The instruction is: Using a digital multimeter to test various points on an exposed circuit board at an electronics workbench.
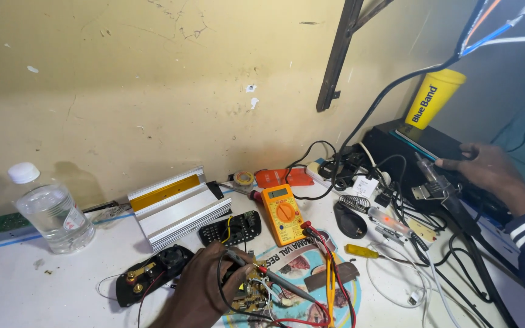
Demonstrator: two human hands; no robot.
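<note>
Left grip: fingers closed round a probe, tip lowered onto a circuit board at the near edge of the worktop; red and black leads run from there toward the meter.
Right grip: fingers lightly curled, holding nothing, fingertips resting on a black box at the far right; striped cuff at the wrist.
Meter: orange, flat on the worktop, just beyond the board.
Bottle: clear plastic, white cap on, upright at far left, water filling most of it.
Cup: yellow, standing on the black box; contents not visible.
Metal case: ribbed, silver, between bottle and meter.
Remote: black, beside the meter.
Screwdriver: yellow handle, right of the meter.
Power strip: against the wall, cables plugged in.
</note>
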